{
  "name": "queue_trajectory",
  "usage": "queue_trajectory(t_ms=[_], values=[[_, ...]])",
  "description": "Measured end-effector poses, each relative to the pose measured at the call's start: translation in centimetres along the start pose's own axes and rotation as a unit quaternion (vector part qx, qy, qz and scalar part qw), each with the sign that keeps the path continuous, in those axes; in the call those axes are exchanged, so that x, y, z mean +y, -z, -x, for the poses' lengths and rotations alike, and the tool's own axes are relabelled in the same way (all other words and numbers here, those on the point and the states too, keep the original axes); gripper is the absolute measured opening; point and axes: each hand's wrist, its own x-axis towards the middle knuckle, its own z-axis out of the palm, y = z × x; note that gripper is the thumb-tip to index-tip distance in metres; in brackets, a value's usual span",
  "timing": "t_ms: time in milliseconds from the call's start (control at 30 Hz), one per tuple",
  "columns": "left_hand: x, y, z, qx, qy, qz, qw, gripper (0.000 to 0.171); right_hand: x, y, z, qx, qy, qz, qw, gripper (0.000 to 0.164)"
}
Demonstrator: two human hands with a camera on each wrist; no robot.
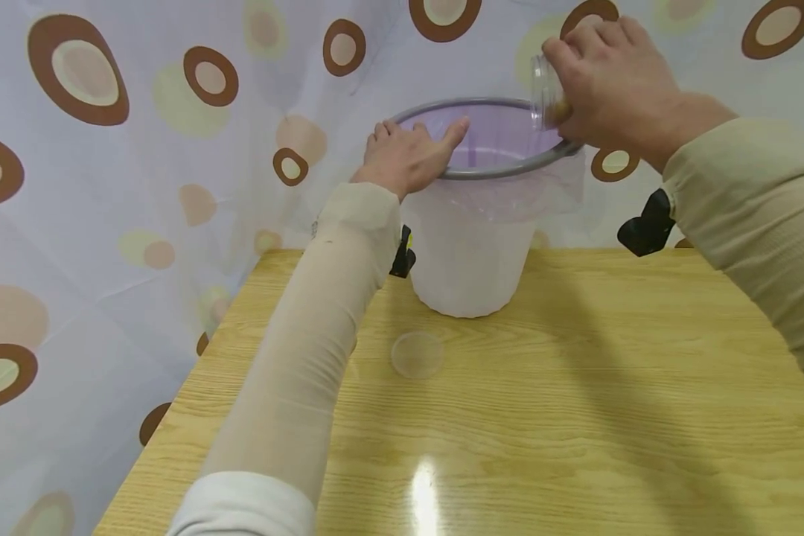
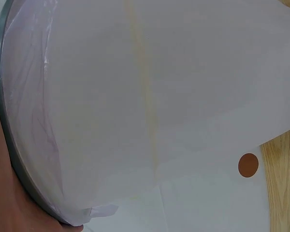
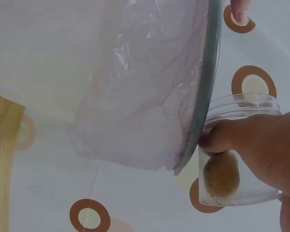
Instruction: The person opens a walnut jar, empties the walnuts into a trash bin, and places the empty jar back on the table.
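A white trash bin [image 1: 469, 253] stands on the table with a thin purple bag [image 3: 135, 87] lining it and folded over its grey rim ring [image 1: 496, 173]. My left hand [image 1: 409, 152] rests on the rim's left side, thumb stretched out over the opening. On the right, my right hand [image 1: 616, 85] grips a clear jar [image 3: 241, 108] tipped on its side at the rim, its uncovered mouth facing the bin's opening. Inside the jar lies a brown, rounded object [image 3: 221, 175]. Its kind I cannot tell. The right palm and fingers hide part of the jar.
A clear round lid [image 1: 418, 354] lies flat on the wooden table [image 1: 509, 417] in front of the bin. Behind stands a pale curtain [image 1: 161, 45] with brown oval prints. Black wrist devices [image 1: 648, 225] hang by both cuffs.
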Motion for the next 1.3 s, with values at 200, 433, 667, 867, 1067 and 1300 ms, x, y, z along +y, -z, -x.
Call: queue_trajectory(t_ms=[200, 433, 667, 867, 1067, 1300], values=[[-0.2, -0.1, 0.0, -0.001, -0.003, -0.004, 1.0000, 0.100, 0.3, -0.1, 0.3, -0.001, 0.011, 0.006, 1.000, 0.071], [-0.3, 0.0, -0.1, 0.003, -0.004, -0.004, 1.0000, 0.100, 0.2, -0.3, 0.6, 0.056, 0.058, 0.047, 0.996, 0.057], [-0.4, -0.4, -0.1, 0.004, -0.003, 0.004, 1.0000, 0.100, 0.3, -0.9, 1.0, 0.083, 0.086, 0.066, 0.991, 0.068], [-0.4, -0.5, -0.2, 0.007, -0.003, 0.001, 1.0000, 0.100, 0.4, -0.9, 1.0, 0.083, 0.087, 0.077, 0.990, 0.074], [-0.4, -0.5, -0.3, 0.007, -0.002, 0.007, 0.9999, 0.099, 0.4, -0.9, 1.2, 0.087, 0.092, 0.074, 0.989, 0.075], [-0.4, -0.5, -0.5, 0.017, -0.003, -0.002, 0.9999, 0.099, 0.8, -0.9, 1.6, 0.099, 0.102, 0.057, 0.988, 0.084]])
